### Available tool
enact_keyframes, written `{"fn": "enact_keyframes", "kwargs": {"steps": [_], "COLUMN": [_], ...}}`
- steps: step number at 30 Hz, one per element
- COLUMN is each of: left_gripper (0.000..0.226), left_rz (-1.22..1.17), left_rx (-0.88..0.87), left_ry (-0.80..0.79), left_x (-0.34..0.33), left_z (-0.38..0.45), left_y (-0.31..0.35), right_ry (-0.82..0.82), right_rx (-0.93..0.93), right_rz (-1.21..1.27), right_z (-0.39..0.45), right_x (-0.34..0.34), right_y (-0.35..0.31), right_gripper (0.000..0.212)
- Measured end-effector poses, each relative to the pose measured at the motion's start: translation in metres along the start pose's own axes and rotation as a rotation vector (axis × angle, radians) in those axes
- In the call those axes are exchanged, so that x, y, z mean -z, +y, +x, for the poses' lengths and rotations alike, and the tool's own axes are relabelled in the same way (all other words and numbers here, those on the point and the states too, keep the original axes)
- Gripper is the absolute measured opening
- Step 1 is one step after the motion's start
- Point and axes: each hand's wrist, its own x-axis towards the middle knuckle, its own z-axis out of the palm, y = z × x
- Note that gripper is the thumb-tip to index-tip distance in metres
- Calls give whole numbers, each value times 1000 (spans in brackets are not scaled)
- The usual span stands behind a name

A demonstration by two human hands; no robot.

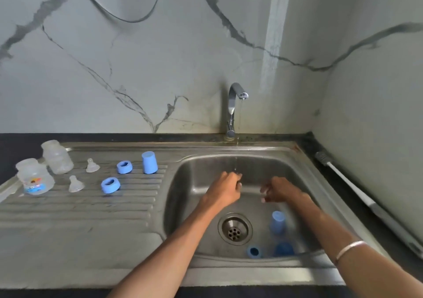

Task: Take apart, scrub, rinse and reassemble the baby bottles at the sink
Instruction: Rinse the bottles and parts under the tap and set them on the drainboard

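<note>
Your sink basin [183,206] holds a blue cap [277,222] and two blue pieces near the drain [235,229]; bottles [57,157], nipples, rings wait on the left drainboard. Both hands, left [225,189] and right [280,190], loosely curled, empty under the trickle. Wet fingers may let small parts slip.

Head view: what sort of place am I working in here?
Most likely a home kitchen sink area: a steel sink with ribbed drainboard, a running tap against a marble-look wall, and baby bottle parts drying beside it.
</note>
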Motion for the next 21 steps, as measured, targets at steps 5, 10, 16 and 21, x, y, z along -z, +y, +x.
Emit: {"fn": "enact_keyframes", "kwargs": {"steps": [5,10,16,21], "left_gripper": [46,47,45,41], "left_rz": [-25,-37,-49,-160], "left_rx": [38,59,55,123], "left_ry": [-72,-38,17,66], "left_x": [-13,-13,-14,-7], "left_z": [6,7,16,26], "left_y": [1,-12,-23,-27], "right_ry": [-247,-236,-53,178], "right_rx": [-101,-150,-106,-36], "right_rz": [-235,-140,77,337], "right_z": [-7,1,12,25], "right_x": [-11,-25,-19,-2], "right_y": [3,15,15,-19], "right_gripper": [45,39,27,19]}}
